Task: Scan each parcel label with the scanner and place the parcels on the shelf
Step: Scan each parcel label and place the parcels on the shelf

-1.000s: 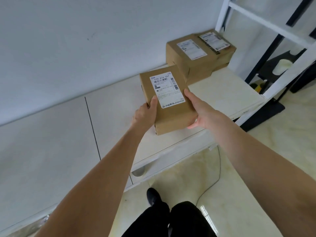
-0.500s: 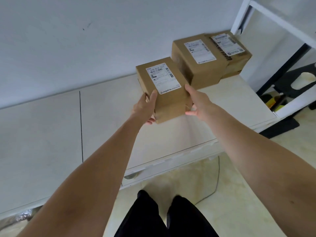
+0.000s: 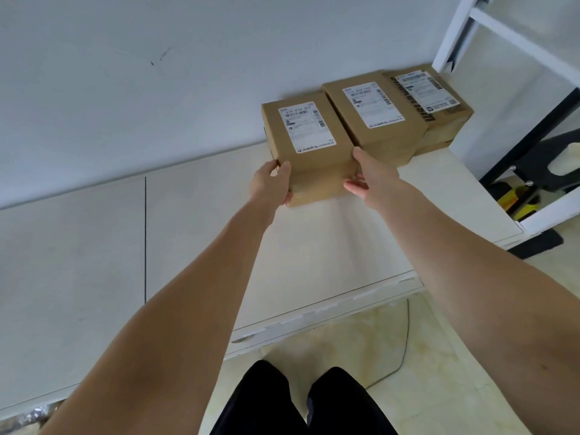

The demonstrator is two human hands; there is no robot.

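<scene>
From the head view, a brown parcel (image 3: 309, 146) is held between both hands over the white shelf (image 3: 329, 246), near the shelf's back edge where it meets the wall. The left hand (image 3: 271, 186) is curled around the parcel's near left corner, thumb on the front face and fingers tucked behind. The right hand (image 3: 370, 177) is pressed flat against the parcel's right side, fingers straight and slightly spread (a bracing contact, not a curled grip). The parcel's white label (image 3: 309, 125) faces upward toward the camera.

Just to the right, a second parcel (image 3: 376, 114) is already set against the wall, and a third parcel (image 3: 439, 98) sits beside it in the shelf's back right corner, next to the white frame upright (image 3: 452, 29). The held parcel is very close to the second one; whether the two touch cannot be told, nor whether its base is already resting on the shelf.

The step in hand is judged to be placement, with the scan of this label presumably done, since no scanner is visible. For the next move, the parcel would need to be pushed flush against the wall and lined up with its neighbour, then both hands opened and drawn back toward the shelf's front edge without the row being disturbed.
</scene>
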